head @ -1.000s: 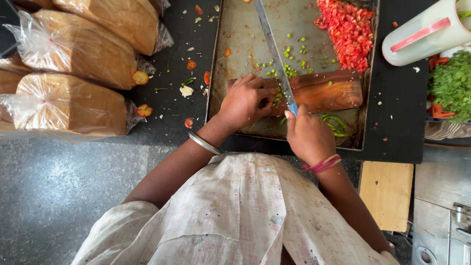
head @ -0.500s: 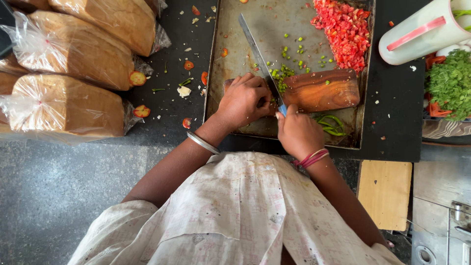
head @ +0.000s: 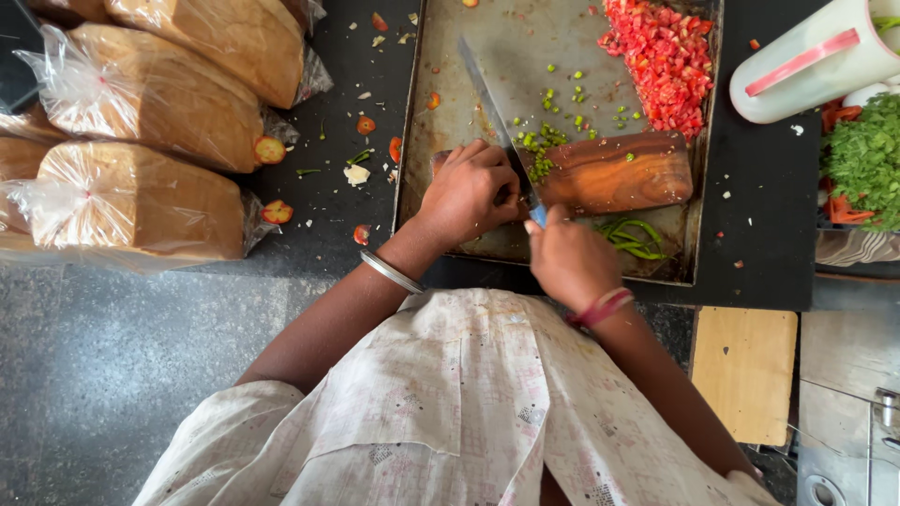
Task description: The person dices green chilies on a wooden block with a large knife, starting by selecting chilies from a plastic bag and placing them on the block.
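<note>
My right hand (head: pixel 569 260) grips the blue handle of a long knife (head: pixel 492 108), whose blade slants up and to the left over a wooden chopping board (head: pixel 619 171). My left hand (head: pixel 467 190) rests on the board's left end, fingers curled beside the blade, over chopped green chilli bits (head: pixel 537 142). The board lies in a metal tray (head: pixel 502 56). Whole green chillies (head: pixel 636 237) lie on the tray just below the board, right of my right hand. A heap of chopped tomato (head: pixel 664 58) fills the tray's upper right corner.
Bagged bread loaves (head: pixel 141 201) are stacked at the left on the dark counter, with vegetable scraps (head: pixel 361 126) scattered between them and the tray. A white jug with a pink stripe (head: pixel 811 58) and chopped green herbs (head: pixel 867 155) sit at the right. A small wooden board (head: pixel 745 361) lies lower right.
The knife blade has swung from pointing up and slightly left to slanting further left. My right hand has shifted down and left; the left hand stays on the board.
</note>
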